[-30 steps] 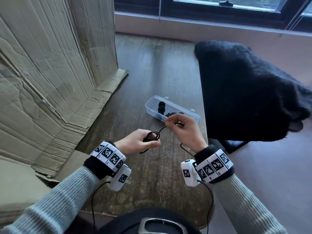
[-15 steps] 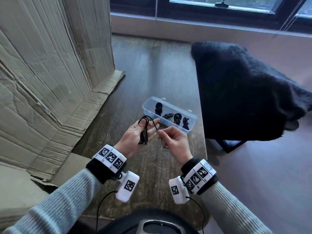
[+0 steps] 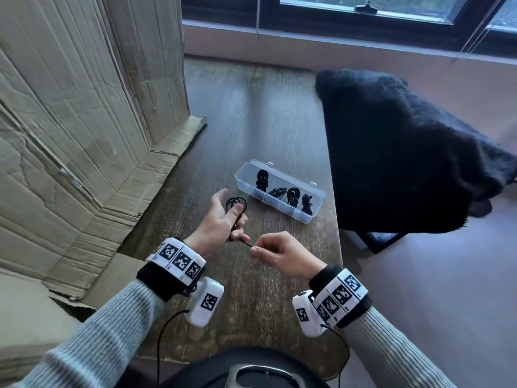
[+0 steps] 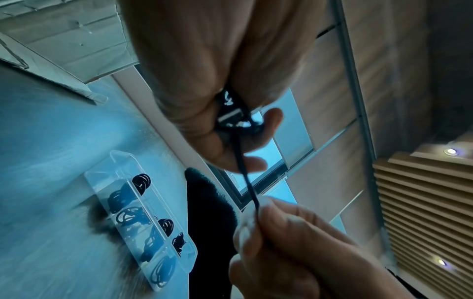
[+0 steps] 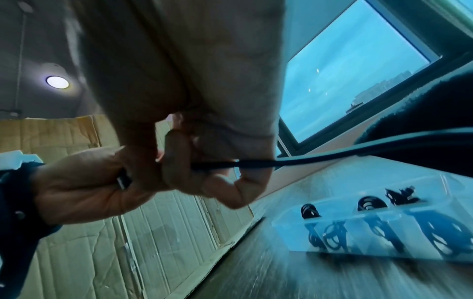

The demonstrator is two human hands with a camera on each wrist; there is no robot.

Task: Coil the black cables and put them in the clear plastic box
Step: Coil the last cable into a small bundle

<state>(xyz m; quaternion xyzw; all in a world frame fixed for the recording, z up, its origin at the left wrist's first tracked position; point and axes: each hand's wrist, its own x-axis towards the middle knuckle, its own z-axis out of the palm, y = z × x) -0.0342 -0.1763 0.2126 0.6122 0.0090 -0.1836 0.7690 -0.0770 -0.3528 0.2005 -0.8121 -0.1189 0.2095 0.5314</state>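
Note:
My left hand [image 3: 233, 217] grips a small coil of black cable [image 3: 237, 203] above the wooden table, thumb pressed across the loops. A short strand runs from the coil to my right hand [image 3: 256, 249], which pinches its end between thumb and forefinger. In the left wrist view the coil [image 4: 231, 115] sits in the curled fingers and the strand [image 4: 247, 178] is drawn straight. In the right wrist view the cable [image 5: 256, 163] leads off from the pinch. The clear plastic box [image 3: 244, 179] lies open just beyond my hands, with several coiled black cables [image 3: 292, 196] in its compartments.
Flattened cardboard [image 3: 84, 121] leans along the table's left side. A black fluffy garment [image 3: 405, 149] hangs over a chair past the table's right edge [image 3: 334, 219]. A window sill runs behind the table [image 3: 251, 113].
My right hand has drawn back from near the box toward me with the cable's end, pulling the strand straight. My left hand has lifted and turned the coil upright.

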